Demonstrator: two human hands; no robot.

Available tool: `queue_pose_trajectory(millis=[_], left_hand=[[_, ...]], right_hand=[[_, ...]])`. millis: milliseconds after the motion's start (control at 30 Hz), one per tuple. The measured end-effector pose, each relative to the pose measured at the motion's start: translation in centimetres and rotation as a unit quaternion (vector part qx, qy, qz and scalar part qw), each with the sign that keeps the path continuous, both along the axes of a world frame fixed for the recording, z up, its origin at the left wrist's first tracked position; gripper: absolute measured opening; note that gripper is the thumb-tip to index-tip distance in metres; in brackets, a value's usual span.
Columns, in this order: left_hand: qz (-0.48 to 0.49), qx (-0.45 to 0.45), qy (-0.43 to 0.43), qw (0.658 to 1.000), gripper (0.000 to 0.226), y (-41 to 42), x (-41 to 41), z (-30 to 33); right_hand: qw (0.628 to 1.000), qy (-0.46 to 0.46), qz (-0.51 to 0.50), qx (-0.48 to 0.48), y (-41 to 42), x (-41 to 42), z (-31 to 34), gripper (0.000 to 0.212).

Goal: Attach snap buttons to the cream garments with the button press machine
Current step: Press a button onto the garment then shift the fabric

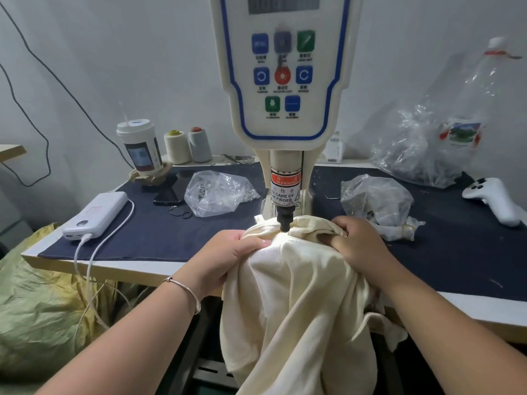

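A cream garment (299, 295) is draped over the table's front edge, its top edge lying under the black punch tip (284, 223) of the white button press machine (285, 81). My left hand (228, 252) grips the fabric just left of the punch, thumb on top. My right hand (356, 243) pinches a fold of the fabric to the right of the punch. The lower die is hidden by the cloth. Two clear plastic bags of small metal snaps lie on the table, one to the left (219, 192) and one to the right (376, 201).
A dark blue cloth (142, 232) covers the table. A white power bank (95, 215) with a cable, a cup (139, 146), two thread cones (188, 145), a phone (168, 192), a white controller (496, 201) and a large plastic bag (445, 132) sit around. A green sack (37, 309) stands left.
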State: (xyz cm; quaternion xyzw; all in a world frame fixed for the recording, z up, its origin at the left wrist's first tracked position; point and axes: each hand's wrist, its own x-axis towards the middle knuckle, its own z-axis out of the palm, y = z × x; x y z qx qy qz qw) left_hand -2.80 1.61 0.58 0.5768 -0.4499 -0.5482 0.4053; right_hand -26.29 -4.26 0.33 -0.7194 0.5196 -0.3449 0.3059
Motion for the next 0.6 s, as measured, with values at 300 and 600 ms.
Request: queue_pose_trajectory(millis=[300, 600], left_hand=[[-0.011, -0.059, -0.003, 0.998, 0.027, 0.1, 0.2, -1.6], [-0.018, -0.058, 0.003, 0.998, 0.028, -0.2, 0.4, -1.5]], right_hand=[[0.997, -0.022, -0.044, -0.065, 0.0, 0.1, -1.5, 0.011], [0.994, -0.032, -0.062, -0.081, 0.3, 0.0, -1.8, 0.027]])
